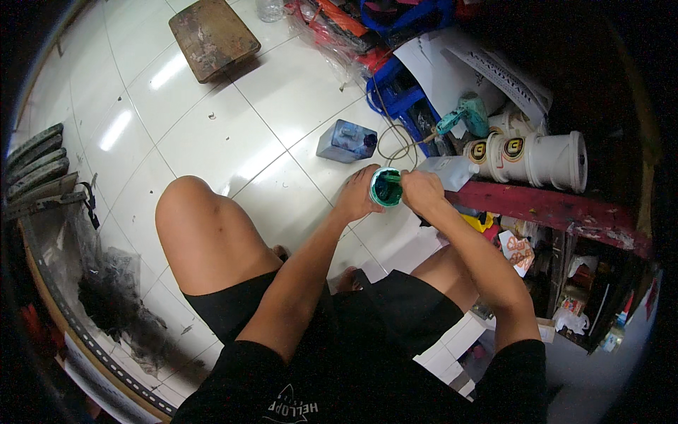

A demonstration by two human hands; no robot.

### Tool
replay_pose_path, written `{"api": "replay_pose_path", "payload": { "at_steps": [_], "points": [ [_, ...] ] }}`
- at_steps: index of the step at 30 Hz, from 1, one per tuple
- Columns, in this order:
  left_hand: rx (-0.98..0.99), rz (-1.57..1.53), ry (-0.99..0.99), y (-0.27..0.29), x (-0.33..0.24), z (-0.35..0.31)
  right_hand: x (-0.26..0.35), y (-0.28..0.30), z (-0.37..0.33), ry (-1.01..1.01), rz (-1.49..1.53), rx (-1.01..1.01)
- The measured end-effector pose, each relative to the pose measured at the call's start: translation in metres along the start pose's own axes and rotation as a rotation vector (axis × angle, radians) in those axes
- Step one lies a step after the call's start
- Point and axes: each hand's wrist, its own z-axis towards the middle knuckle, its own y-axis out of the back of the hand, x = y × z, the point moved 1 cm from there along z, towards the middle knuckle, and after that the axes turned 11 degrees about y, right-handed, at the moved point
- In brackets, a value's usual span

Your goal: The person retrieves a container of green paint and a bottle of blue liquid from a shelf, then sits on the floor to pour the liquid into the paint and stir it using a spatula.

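Observation:
My left hand (360, 193) is closed round a small open tub (375, 185), tilted so that its mouth faces me. Dark green, paint-like stuff (385, 192) coats its inside, and the rim is smeared with lighter green. At the tub's right edge, my right hand (422, 192) is closed on a green-smeared stick (393, 177) that reaches into the mouth. My fingers hide much of the stick, so its exact shape is unclear. Just beyond the tub, a stained blue-grey jerrycan (346, 141) stands on the floor.
White buckets (540, 162), a translucent jug (448, 172) and a teal-smeared spray gun (462, 119) crowd the red-edged shelf (558, 208) on the right. A cable (385, 145) loops behind the tub. Farther off stands a low wooden stool (212, 39) on the tiled floor (261, 120).

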Motion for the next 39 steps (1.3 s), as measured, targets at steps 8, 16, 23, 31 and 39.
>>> {"api": "replay_pose_path", "payload": {
  "at_steps": [8,16,23,31,39],
  "points": [
    [-0.008,0.042,-0.011,0.004,-0.008,0.005,-0.002,0.003,-0.002,-0.031,-0.002,0.029],
    [0.047,0.081,0.023,0.001,-0.012,0.005,0.001,-0.016,-0.009,0.017,-0.062,0.149],
    [0.019,0.075,0.006,-0.003,-0.005,0.006,0.012,-0.014,-0.011,0.047,-0.103,0.091],
    [0.058,0.085,0.018,-0.002,-0.007,0.004,0.016,-0.013,-0.006,0.172,-0.098,0.171],
    [0.059,0.08,0.028,0.0,-0.002,0.002,0.024,0.003,-0.006,0.171,-0.079,0.108]
  ]
}}
